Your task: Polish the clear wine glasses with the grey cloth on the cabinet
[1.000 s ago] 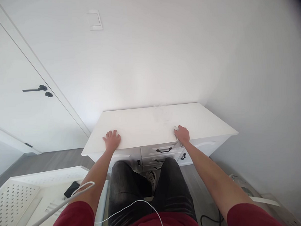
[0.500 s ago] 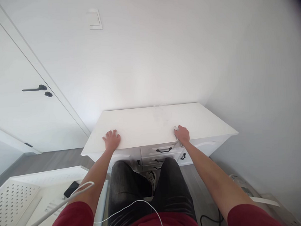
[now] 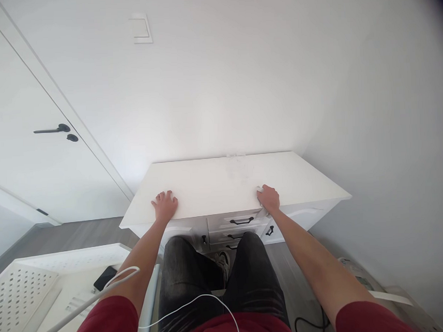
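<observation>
A white cabinet (image 3: 207,181) stands against the wall, with faint grey smudges on its top toward the back. My left hand (image 3: 165,205) rests on the left part of that top, fingers spread and nothing in them. Over at the right, near the front edge, my right hand (image 3: 269,198) is closed round a crumpled white tissue (image 3: 259,189). Only a bit of the tissue shows past the fingers, and some white material hangs at the edge below the wrist. Whether it is paper or cloth is hard to tell.
Dark drawer handles (image 3: 241,221) stick out below the top, near my knees. A white perforated basket (image 3: 26,294) with a black phone (image 3: 105,278) sits at lower left. A thin white cable (image 3: 204,296) crosses my lap. A black cable (image 3: 307,323) lies on the floor.
</observation>
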Demonstrator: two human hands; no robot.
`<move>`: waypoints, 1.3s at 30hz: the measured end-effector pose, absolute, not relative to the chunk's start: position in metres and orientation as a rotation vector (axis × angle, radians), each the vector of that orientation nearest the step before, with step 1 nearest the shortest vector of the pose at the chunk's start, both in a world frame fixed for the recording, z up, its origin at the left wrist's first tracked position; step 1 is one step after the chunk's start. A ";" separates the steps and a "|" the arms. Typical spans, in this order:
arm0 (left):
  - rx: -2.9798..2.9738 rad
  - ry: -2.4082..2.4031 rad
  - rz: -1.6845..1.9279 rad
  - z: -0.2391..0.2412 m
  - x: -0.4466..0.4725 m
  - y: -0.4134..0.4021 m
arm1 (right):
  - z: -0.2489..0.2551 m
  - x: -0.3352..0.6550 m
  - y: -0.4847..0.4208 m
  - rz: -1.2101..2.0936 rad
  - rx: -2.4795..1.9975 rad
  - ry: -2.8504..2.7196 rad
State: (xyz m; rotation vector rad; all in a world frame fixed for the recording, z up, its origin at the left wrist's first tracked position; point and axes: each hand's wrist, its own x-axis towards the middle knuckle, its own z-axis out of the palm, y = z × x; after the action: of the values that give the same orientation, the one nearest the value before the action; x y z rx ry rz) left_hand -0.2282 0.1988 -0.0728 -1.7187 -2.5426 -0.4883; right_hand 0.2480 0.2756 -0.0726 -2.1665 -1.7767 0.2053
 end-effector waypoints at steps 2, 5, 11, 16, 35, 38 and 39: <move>-1.722 -2.545 -0.488 -0.072 -0.228 0.199 | -0.073 0.248 0.276 0.203 -2.166 -1.778; -1.718 -2.548 -0.489 -0.072 -0.228 0.198 | -0.074 0.249 0.276 0.196 -2.163 -1.781; -1.714 -2.550 -0.487 -0.071 -0.227 0.198 | -0.075 0.248 0.276 0.193 -2.170 -1.778; -1.715 -2.542 -0.480 -0.070 -0.227 0.198 | -0.075 0.249 0.277 0.192 -2.163 -1.783; -1.712 -2.535 -0.472 -0.072 -0.227 0.199 | -0.077 0.250 0.277 0.207 -2.166 -1.774; -1.713 -2.536 -0.469 -0.072 -0.227 0.199 | -0.077 0.250 0.278 0.206 -2.164 -1.769; -1.713 -2.536 -0.469 -0.072 -0.227 0.199 | -0.078 0.250 0.278 0.207 -2.163 -1.768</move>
State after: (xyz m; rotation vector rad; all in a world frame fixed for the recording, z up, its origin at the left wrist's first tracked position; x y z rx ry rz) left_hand -0.2271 0.1989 -0.0716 -1.7134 -2.5359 -0.4692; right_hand 0.2503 0.2780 -0.0775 -2.1635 -1.7679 0.2067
